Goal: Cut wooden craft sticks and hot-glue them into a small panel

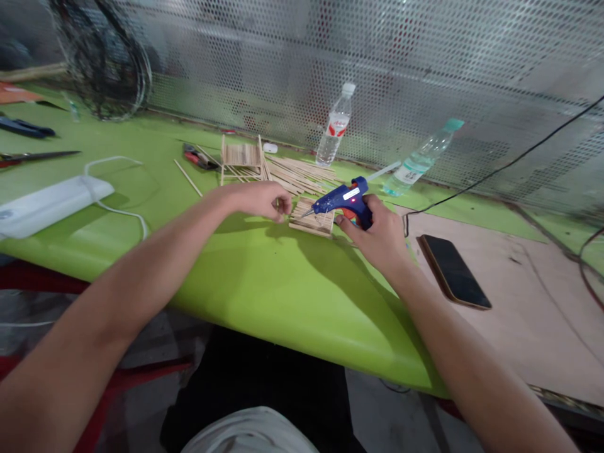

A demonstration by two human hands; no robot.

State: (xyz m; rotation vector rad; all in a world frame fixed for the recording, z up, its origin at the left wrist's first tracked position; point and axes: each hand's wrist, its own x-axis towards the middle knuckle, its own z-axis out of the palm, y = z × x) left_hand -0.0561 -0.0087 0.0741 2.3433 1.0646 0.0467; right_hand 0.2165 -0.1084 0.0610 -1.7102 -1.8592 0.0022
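A blue hot glue gun is in my right hand, its metal nozzle pointing left and down over a small panel of wooden sticks. A glue stick pokes out of the gun's back end. My left hand is just left of the panel, fingers curled together in a pinch; what they hold, if anything, is too small to make out. Behind it stands a little frame built from wooden sticks. Loose wooden sticks lie in a pile beside that frame.
Two water bottles stand at the back by the perforated metal sheet. Red-handled pliers lie near the frame. A phone rests on a board at right. At left are a white power strip, scissors and coiled wire.
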